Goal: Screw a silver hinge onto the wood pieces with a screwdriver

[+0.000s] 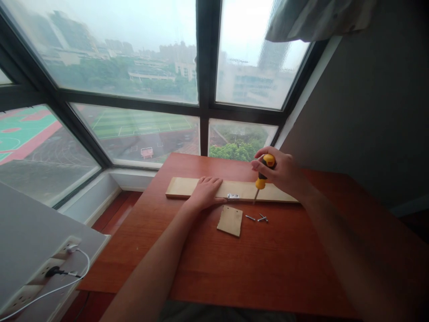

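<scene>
A long, pale wooden board [181, 186] lies across the table. My left hand [207, 191] rests flat on it, left of its middle, fingers stretched out. Just right of that hand a small metal bracket [233, 196] sits at the board's near edge. My right hand [279, 169] grips a yellow and black screwdriver [260, 184] by its handle, the shaft pointing down. Its tip is by the board's near edge, right of the bracket; whether it touches anything I cannot tell. Nearer to me lie a small square wooden piece [229, 221] with holes and several loose screws [262, 218].
The reddish-brown table [261, 264] stands against large windows with dark frames [208, 89]. On the low wall at the left are power sockets [45, 270] with a white cable [87, 264] and a black plug [52, 271]. A curtain [315, 20] hangs at upper right.
</scene>
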Available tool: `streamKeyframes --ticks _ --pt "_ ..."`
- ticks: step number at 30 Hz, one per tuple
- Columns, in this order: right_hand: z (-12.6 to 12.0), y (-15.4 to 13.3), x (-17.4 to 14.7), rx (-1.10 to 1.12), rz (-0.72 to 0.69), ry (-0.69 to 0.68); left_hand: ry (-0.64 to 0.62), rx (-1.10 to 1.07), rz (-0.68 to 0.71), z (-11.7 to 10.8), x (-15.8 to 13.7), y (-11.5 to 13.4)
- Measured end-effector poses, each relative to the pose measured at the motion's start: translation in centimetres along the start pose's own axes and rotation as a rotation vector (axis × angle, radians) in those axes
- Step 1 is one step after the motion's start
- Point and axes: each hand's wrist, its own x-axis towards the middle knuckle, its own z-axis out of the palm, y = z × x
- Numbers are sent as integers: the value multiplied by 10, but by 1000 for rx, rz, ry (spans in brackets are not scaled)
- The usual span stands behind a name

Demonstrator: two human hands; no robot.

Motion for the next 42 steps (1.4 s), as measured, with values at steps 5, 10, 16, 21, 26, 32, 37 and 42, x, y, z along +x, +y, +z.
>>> streamKeyframes --ticks 5,10,16,21,26,32,37,42 --pt "29 8 6 407 31 234 -1 -4 -2 -1 0 1" --pt "44 14 12 446 37 310 9 -4 1 -1 0 1" --pt "48 18 13 499 75 325 -11 -1 -11 -1 0 1" --pt "46 15 12 496 95 275 -19 -3 -11 -2 0 2" --pt "43 10 11 395 109 225 -24 -7 -16 -2 0 2" --pt "41 2 8 144 15 208 -23 -6 -15 -2 1 2" --pt "30 -20 13 -364 -68 99 -18 -5 -13 -4 0 3" --pt "14 -37 23 -269 -223 -223 -17 -10 -20 -5 -1 4"
